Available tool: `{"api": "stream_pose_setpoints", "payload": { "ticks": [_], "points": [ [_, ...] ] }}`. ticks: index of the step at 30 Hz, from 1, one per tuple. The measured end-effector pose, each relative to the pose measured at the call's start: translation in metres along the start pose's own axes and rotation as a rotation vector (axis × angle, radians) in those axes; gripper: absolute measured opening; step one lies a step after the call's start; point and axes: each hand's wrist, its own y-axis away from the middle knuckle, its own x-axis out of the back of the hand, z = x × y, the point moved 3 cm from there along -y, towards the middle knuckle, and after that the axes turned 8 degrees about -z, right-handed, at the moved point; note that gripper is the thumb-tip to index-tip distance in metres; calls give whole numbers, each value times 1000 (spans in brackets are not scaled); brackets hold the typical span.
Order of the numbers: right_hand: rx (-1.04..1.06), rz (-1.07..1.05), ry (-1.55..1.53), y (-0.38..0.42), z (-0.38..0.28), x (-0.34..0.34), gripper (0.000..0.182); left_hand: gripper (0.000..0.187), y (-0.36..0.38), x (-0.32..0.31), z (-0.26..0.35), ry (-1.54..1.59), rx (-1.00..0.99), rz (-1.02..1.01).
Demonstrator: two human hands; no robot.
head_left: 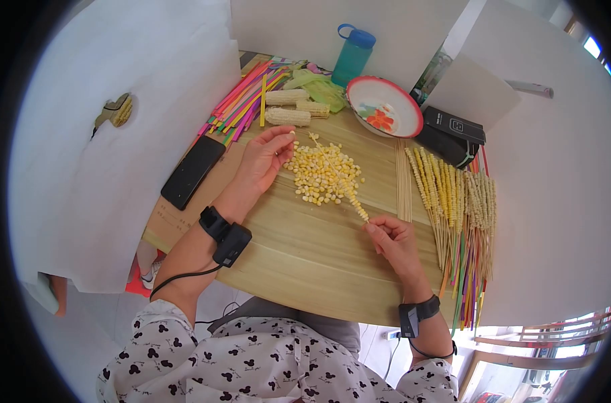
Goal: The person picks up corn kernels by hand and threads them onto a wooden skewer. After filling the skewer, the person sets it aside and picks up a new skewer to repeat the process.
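Head view of corn kernels being threaded on a stick. The right hand (394, 240) rests on the wooden bench (305, 262), its fingers (376, 232) pinched shut around the near end of a thin skewer (349, 198) that lies across the bench and runs up into the kernel pile (324, 176); several kernels already sit on its shaft. The left hand (264, 160) lies at the far left edge of the pile, its fingers (285, 136) closed lightly on what appears to be a single kernel, though the kernel itself is too small to confirm.

Finished kernel sticks (453, 195) lie in a row to the right of the pile, beside bare sticks (403, 181). Stripped cobs (288, 107), coloured straws (241, 101), an enamel bowl (384, 107), a teal bottle (352, 55) and a phone (192, 172) occupy the far and left parts of the bench.

As a judgement, the step goes best if the skewer is held steady and low, each kernel is pierced through its soft centre, and it is slid down snugly against the last one without splitting.
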Motion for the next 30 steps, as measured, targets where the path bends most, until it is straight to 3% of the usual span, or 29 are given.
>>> {"api": "stream_pose_setpoints", "payload": {
  "ticks": [30],
  "points": [
    [-31, -85, 52, 1, 3, -3, 20, 21, 1, 2, -1, -44, 25, 59]
  ]
}}
